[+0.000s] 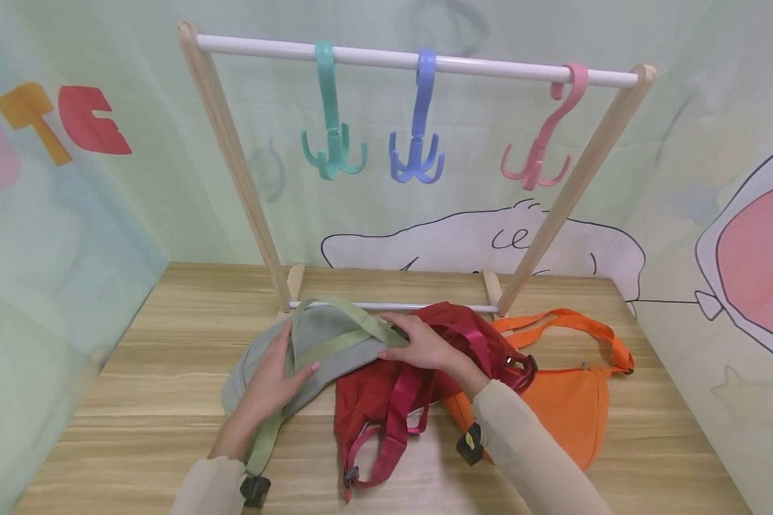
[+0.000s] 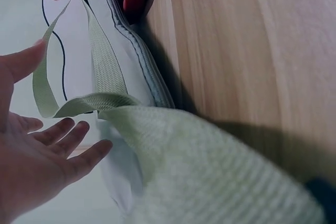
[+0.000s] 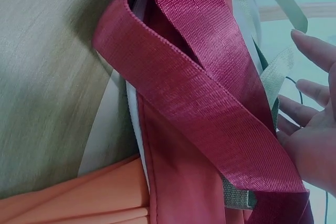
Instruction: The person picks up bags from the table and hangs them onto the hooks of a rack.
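A grey bag (image 1: 248,365) with a pale green strap (image 1: 338,345) lies on the table at centre left. My left hand (image 1: 273,379) is at the bag's left part, beside the strap; in the left wrist view its fingers (image 2: 86,158) are spread and grip nothing. Over the bag's right end reaches my right hand (image 1: 425,347), its fingers fairly straight beside the green strap in the right wrist view. Whether they touch the strap is unclear. A dark red bag (image 1: 367,393) with magenta straps (image 3: 210,114) lies under my right wrist, overlapping the grey one.
An orange bag (image 1: 570,408) lies at the right, partly under the red bag and behind my right sleeve. Behind stands a wooden rack with a white rail (image 1: 373,56), carrying green (image 1: 331,143), blue (image 1: 417,143) and pink (image 1: 536,154) hooks. Printed cloth walls enclose the table (image 1: 142,357).
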Available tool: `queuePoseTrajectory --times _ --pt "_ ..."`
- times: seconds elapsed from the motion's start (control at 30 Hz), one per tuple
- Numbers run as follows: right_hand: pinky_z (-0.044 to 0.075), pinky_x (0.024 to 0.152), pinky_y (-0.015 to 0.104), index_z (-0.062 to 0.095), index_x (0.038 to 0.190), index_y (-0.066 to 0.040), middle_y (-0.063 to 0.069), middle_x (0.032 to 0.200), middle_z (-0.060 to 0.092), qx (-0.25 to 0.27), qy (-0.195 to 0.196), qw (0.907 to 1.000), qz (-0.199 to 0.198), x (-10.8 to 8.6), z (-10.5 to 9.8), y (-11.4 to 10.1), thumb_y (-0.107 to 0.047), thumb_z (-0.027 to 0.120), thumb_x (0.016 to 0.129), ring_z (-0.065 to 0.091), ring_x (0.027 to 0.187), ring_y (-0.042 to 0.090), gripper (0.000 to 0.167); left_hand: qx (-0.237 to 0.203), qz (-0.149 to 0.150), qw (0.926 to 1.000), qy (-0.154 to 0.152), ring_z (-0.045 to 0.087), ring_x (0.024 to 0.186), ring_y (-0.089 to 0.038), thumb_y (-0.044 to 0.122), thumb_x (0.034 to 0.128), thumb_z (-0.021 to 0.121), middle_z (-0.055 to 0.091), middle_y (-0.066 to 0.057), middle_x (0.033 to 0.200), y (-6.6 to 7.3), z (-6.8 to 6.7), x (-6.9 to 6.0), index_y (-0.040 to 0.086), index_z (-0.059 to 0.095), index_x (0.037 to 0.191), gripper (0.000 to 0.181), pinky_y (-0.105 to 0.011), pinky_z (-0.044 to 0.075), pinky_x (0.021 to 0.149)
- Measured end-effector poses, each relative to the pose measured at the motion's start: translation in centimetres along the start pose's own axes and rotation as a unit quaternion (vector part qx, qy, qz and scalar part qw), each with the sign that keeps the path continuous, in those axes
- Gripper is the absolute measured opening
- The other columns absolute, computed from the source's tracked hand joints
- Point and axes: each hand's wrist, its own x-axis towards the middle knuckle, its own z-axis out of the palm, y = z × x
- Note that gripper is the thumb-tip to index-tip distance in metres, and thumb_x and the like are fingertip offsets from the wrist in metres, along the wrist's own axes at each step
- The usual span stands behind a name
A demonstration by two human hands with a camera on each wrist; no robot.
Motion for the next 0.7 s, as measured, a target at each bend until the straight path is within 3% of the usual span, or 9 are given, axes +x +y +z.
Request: queuePoseTrajectory --times 0.1,0.33,0.7 --pt "0.036 0.096 0.040 0.044 0.133 -0.002 0.012 0.126 0.052 -0.002 0.000 1.0000 0.000 0.0 0.1 0.2 -0.020 0.071 0.079 0.046 0.115 0.024 0.062 -0.008 -0.002 1.0000 0.003 0.020 0.129 -0.045 0.023 0.0860 0.063 0.018 -0.030 0.143 0.0 0.1 0.3 -0.003 0.008 0.144 0.084 -0.057 0.021 0.101" --pt "0.035 0.094 0.043 0.043 0.136 -0.010 0.006 0.130 0.049 -0.008 -0.008 0.9984 0.055 -0.3 0.3 -0.1 -0.024 0.071 0.079 0.037 0.116 0.027 0.064 -0.004 0.001 1.0000 0.004 0.022 0.128 -0.046 0.021 0.0843 0.066 0.019 -0.031 0.142 -0.1 0.2 0.7 -0.001 0.007 0.145 0.087 -0.058 0.022 0.100" --pt "0.034 0.095 0.043 0.043 0.135 -0.008 0.006 0.132 0.048 -0.003 -0.005 0.9984 0.056 -0.5 0.5 0.0 -0.023 0.072 0.078 0.036 0.116 0.029 0.065 -0.014 0.030 0.9994 0.007 0.016 0.130 -0.045 0.019 0.0835 0.066 0.016 -0.030 0.144 -0.1 -0.4 2.3 -0.004 0.011 0.143 0.085 -0.057 0.017 0.102"
